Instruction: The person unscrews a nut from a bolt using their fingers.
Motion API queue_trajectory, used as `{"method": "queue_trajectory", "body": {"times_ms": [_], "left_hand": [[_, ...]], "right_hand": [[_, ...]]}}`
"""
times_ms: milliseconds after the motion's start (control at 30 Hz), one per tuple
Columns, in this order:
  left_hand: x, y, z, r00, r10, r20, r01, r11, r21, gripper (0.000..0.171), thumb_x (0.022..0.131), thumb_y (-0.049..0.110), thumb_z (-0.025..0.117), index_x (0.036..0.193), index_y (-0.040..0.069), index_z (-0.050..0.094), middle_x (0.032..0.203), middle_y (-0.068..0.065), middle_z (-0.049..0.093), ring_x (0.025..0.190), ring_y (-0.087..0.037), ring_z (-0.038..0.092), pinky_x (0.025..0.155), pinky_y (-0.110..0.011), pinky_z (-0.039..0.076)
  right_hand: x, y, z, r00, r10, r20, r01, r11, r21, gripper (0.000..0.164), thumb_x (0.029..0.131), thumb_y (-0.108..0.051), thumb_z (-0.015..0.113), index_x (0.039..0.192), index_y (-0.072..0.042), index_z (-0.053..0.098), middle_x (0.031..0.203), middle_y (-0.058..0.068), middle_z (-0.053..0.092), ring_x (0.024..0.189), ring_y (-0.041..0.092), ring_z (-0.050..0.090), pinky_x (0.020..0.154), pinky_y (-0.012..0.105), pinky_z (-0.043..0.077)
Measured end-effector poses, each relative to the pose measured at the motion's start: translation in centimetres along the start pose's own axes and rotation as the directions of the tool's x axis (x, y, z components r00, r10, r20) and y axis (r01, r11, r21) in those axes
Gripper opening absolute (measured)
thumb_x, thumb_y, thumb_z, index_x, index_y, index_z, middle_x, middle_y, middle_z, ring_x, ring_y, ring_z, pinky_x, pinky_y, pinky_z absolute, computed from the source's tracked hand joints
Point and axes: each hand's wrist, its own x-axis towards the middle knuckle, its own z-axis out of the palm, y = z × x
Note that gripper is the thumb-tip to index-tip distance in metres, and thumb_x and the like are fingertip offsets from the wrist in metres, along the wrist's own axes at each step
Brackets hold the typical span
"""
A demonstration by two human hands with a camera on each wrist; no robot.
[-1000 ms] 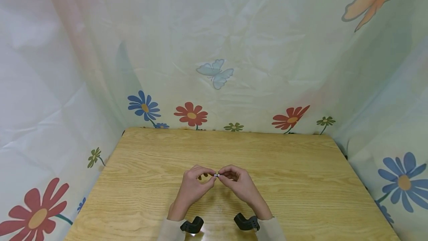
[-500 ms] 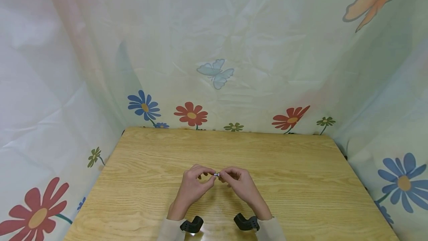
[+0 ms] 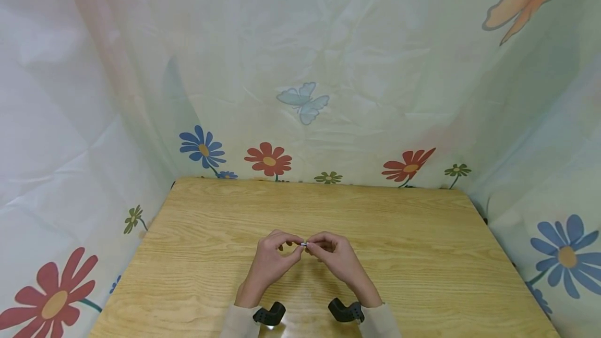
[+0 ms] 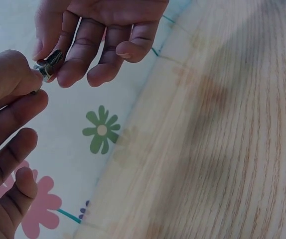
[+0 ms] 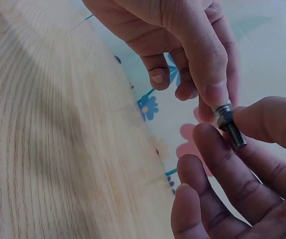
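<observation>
Between both hands, a small metal bolt (image 5: 237, 138) lies level above the table, its threaded end pointing towards the right hand. A hex nut (image 5: 225, 118) sits around its thread. My left hand (image 3: 273, 260) pinches the far end of the bolt between thumb and forefinger, which hide that end. Thumb and forefinger of my right hand (image 3: 341, 260) pinch the nut, and its other fingers are loosely bent. In the left wrist view the thread (image 4: 57, 56) sticks out past the nut, between the right thumb and fingers.
Beneath the hands is a wood-grain table (image 3: 211, 213). A pale curtain (image 3: 375, 93) printed with flowers and butterflies hangs behind it and at both sides. Each wrist wears a black camera mount, such as the left one (image 3: 269, 315).
The right thumb and forefinger shift forward and back at the nut, showing a little more of the bolt half a second ago. The left hand stays nearly still.
</observation>
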Motion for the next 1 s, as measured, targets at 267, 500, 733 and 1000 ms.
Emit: {"method": "queue_trajectory", "body": {"times_ms": [267,500,733,1000], "left_hand": [[0.09,0.1,-0.05,1.0,0.011,-0.007,-0.011,1.0,0.016,0.014,0.087,0.011,0.082,0.096,0.02,0.081,0.088,0.01,0.077,0.082,-0.002,0.062,0.068,-0.026,0.052],[0.02,-0.05,0.04,1.0,0.016,-0.014,-0.015,1.0,0.016,0.015,0.086,0.01,0.083,0.096,0.021,0.081,0.088,0.01,0.076,0.082,-0.003,0.062,0.068,-0.026,0.052],[0.04,-0.16,0.09,0.999,0.04,-0.032,-0.039,0.999,0.019,0.015,0.085,0.009,0.083,0.095,0.02,0.081,0.087,0.009,0.076,0.083,-0.004,0.063,0.069,-0.025,0.051],[0.07,-0.17,0.09,0.999,0.038,-0.031,-0.038,0.999,0.011,0.015,0.085,0.01,0.084,0.095,0.02,0.081,0.088,0.01,0.076,0.084,-0.004,0.063,0.069,-0.024,0.05]], "right_hand": [[-0.07,-0.29,-0.02,1.0,-0.018,-0.004,0.018,1.0,0.02,0.024,0.098,-0.021,0.073,0.116,-0.006,0.072,0.107,0.012,0.074,0.095,0.029,0.07,0.078,0.036,0.058],[-0.07,-0.14,-0.04,0.999,-0.049,-0.002,0.049,0.999,0.007,0.023,0.098,-0.021,0.072,0.115,-0.006,0.072,0.111,0.012,0.073,0.1,0.02,0.068,0.082,0.029,0.056],[-0.05,-0.02,0.01,0.997,-0.075,-0.031,0.075,0.997,0.006,0.022,0.1,-0.024,0.07,0.115,-0.008,0.073,0.113,0.009,0.072,0.101,0.015,0.068,0.086,0.029,0.056],[0.04,0.04,0.04,0.998,-0.046,-0.049,0.046,0.999,0.008,0.03,0.102,-0.029,0.067,0.12,-0.006,0.072,0.112,0.012,0.073,0.101,0.027,0.069,0.08,0.032,0.058]]}}
